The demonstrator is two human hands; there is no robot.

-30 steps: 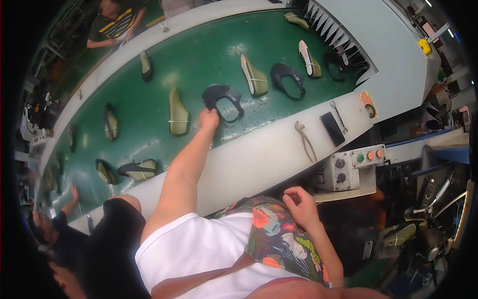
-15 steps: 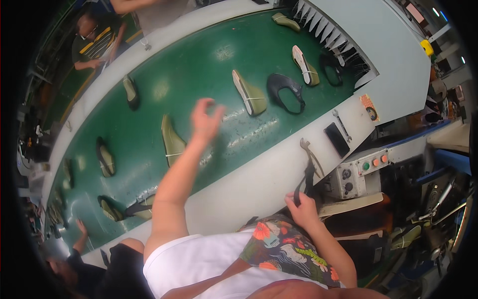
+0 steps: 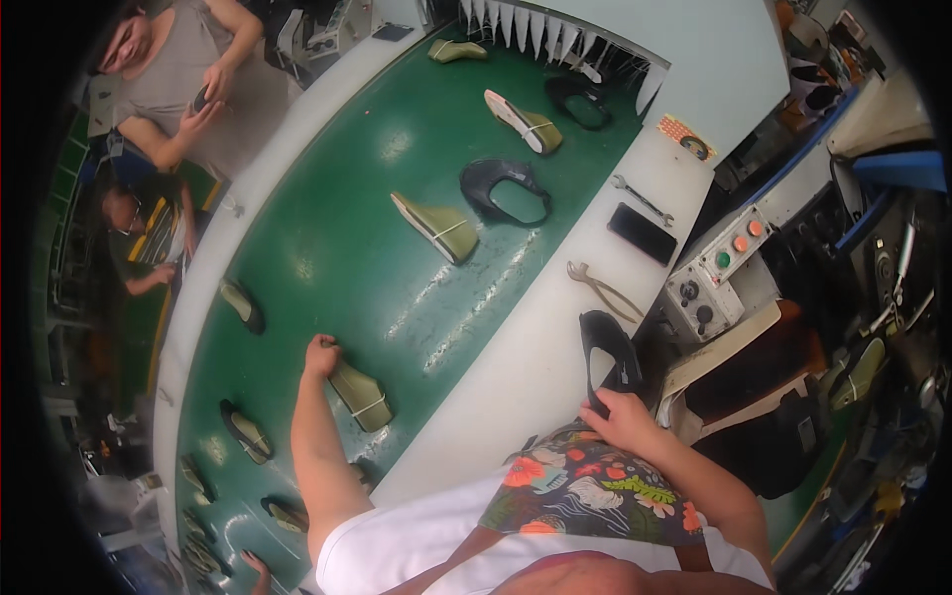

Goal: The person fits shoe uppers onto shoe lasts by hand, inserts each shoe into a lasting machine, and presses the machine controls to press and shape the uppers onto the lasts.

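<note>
My left hand (image 3: 319,355) reaches over the green belt, its fingers closed at the narrow toe end of an olive-green shoe last (image 3: 362,399) with a pale band round it. In my right hand (image 3: 625,421), near my apron, is a black shoe upper (image 3: 609,349), gripped by its lower edge with its opening showing. Farther up the belt lie another green last (image 3: 438,228) and a loose black upper (image 3: 504,191).
On the white ledge are pincers (image 3: 603,291), a black phone (image 3: 643,234) and a wrench (image 3: 643,200). A button box (image 3: 722,260) stands at the right. Fringed strips (image 3: 540,35) hang at the machine's mouth. Two people are across the belt; another person's hand (image 3: 256,565) shows lower left.
My left hand has gone from hovering open above the belt to gripping the last's toe. The black upper in my right hand has come up and spread into view. The view has turned.
</note>
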